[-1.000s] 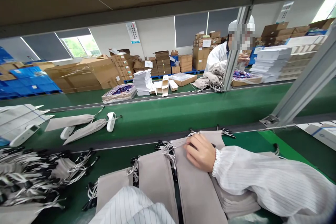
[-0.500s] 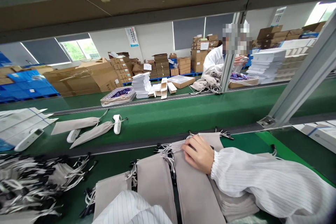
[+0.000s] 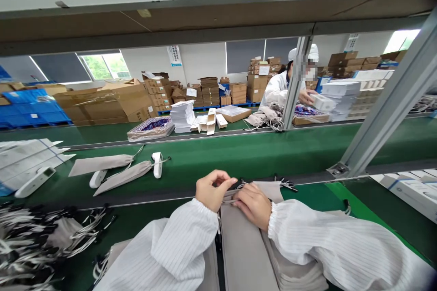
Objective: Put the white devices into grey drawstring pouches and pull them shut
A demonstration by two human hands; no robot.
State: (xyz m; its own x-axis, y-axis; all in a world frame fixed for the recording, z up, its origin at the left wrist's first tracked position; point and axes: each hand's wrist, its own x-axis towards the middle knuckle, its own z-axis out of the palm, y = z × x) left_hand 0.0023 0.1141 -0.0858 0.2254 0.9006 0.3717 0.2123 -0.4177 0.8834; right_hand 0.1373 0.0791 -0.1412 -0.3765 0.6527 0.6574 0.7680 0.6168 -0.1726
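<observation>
Head camera: left of the grey pouch stack (image 3: 246, 245), tangled drawstring pouches (image 3: 37, 241) are cut off by the frame. Left hand (image 3: 212, 189) pinches the top pouch's cord end; right hand (image 3: 254, 204) presses curled fingers there, hiding it. Beyond, the green belt (image 3: 239, 154) lies open.

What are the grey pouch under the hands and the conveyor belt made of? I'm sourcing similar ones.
The grey pouch looks like soft matte woven fabric: it lies limp, without shine, with cords at its mouth. The conveyor belt looks like smooth green rubber or PVC, flat and faintly glossy; which one is unclear.
</observation>
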